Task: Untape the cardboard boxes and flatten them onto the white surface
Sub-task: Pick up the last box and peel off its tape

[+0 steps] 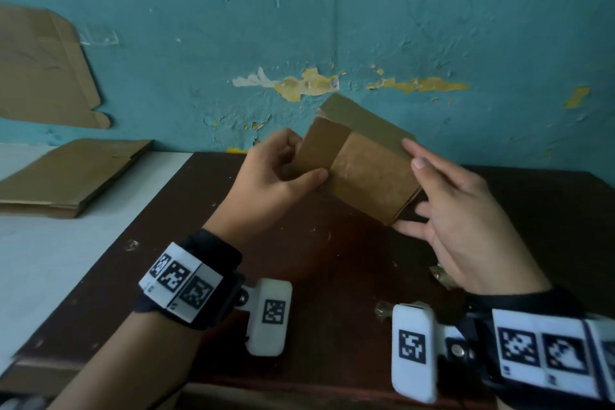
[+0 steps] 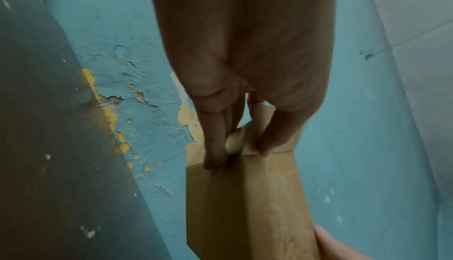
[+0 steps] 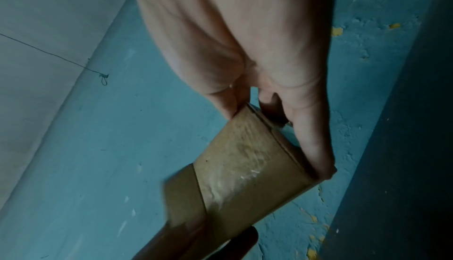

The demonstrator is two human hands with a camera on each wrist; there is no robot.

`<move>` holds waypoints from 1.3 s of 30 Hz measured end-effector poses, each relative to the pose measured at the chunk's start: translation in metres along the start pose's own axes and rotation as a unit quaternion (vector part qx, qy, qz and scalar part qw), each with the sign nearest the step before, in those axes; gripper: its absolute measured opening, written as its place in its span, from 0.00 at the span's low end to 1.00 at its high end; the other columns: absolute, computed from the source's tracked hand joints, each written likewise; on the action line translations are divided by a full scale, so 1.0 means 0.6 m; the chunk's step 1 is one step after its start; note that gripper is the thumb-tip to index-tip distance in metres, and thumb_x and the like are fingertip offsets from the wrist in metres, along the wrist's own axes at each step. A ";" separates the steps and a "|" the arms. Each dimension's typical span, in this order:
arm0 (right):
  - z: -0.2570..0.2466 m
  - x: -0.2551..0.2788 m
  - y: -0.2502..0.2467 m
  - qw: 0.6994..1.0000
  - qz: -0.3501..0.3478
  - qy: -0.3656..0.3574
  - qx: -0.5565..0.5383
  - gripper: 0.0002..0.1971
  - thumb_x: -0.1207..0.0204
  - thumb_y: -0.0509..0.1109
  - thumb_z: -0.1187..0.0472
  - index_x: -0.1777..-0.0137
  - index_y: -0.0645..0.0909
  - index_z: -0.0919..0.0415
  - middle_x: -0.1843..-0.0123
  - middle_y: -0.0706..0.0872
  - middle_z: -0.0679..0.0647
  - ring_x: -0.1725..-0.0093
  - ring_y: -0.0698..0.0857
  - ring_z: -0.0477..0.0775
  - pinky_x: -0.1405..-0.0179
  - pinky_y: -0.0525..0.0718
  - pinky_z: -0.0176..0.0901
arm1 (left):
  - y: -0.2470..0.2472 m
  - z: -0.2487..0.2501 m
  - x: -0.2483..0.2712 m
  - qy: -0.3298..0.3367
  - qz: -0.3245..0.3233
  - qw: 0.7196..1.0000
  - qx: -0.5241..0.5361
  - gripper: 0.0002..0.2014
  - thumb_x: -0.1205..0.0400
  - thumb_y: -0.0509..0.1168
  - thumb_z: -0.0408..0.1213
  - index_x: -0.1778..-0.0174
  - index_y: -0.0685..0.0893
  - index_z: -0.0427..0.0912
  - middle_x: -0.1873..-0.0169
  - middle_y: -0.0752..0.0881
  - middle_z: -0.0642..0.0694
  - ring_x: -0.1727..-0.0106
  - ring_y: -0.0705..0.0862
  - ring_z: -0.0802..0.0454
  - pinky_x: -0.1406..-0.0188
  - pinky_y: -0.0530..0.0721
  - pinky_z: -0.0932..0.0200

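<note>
A small brown cardboard box [image 1: 362, 170] is held in the air above the dark table, tilted, with a strip of shiny tape across its face. My left hand [image 1: 286, 173] grips its left end, thumb on the front and fingers behind. My right hand [image 1: 442, 206] holds the right end, thumb on the upper edge and fingers under the lower corner. In the left wrist view the left fingers [image 2: 215, 153] pinch a flap of the box [image 2: 247, 202]. In the right wrist view the right hand [image 3: 301, 138] clasps the box [image 3: 245, 169] at its end.
Flattened cardboard [image 1: 70, 176] lies on the white surface [image 1: 50, 263] at the left. Another flat sheet [image 1: 40, 70] leans on the peeling blue wall. The dark wooden table [image 1: 332, 276] carries crumpled tape bits [image 1: 441, 275] near my right wrist.
</note>
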State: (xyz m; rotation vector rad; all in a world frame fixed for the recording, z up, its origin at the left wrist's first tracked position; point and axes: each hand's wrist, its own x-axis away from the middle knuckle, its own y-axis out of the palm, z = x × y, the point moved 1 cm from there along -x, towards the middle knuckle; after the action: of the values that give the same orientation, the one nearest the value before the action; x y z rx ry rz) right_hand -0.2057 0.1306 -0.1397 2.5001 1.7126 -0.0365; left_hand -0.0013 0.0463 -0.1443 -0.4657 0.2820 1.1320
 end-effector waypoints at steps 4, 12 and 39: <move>0.009 -0.001 0.019 1.000 -0.001 -0.011 -0.015 0.15 0.12 0.62 0.53 0.36 0.86 0.34 0.21 0.80 0.46 0.24 0.80 0.56 0.39 0.86 0.70 | -0.017 0.019 0.012 -0.036 -0.049 0.998 0.024 0.22 0.21 0.74 0.30 0.33 0.75 0.45 0.57 0.91 0.50 0.53 0.91 0.52 0.57 0.91 0.52; 0.017 -0.004 0.037 0.998 0.020 -0.028 -0.053 0.16 0.15 0.65 0.53 0.32 0.83 0.34 0.21 0.79 0.46 0.22 0.78 0.57 0.35 0.82 0.70 | -0.015 0.033 0.023 -0.157 0.044 0.978 0.132 0.29 0.18 0.64 0.61 0.44 0.90 0.36 0.45 0.92 0.35 0.39 0.89 0.37 0.34 0.80 0.27; -0.011 0.035 0.048 0.911 -0.110 -0.212 0.335 0.18 0.19 0.66 0.46 0.32 0.75 0.24 0.37 0.75 0.43 0.44 0.80 0.34 0.36 0.80 0.38 | -0.015 0.020 0.030 -0.142 0.034 0.976 0.165 0.14 0.15 0.65 0.36 0.49 0.88 0.26 0.63 0.93 0.37 0.64 0.93 0.51 0.71 0.89 0.65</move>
State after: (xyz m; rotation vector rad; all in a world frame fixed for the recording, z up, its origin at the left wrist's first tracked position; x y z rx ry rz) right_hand -0.1715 0.1401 -0.1326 2.3788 1.9881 -1.2856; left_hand 0.0143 0.0636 -0.1399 0.0001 0.2310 1.1755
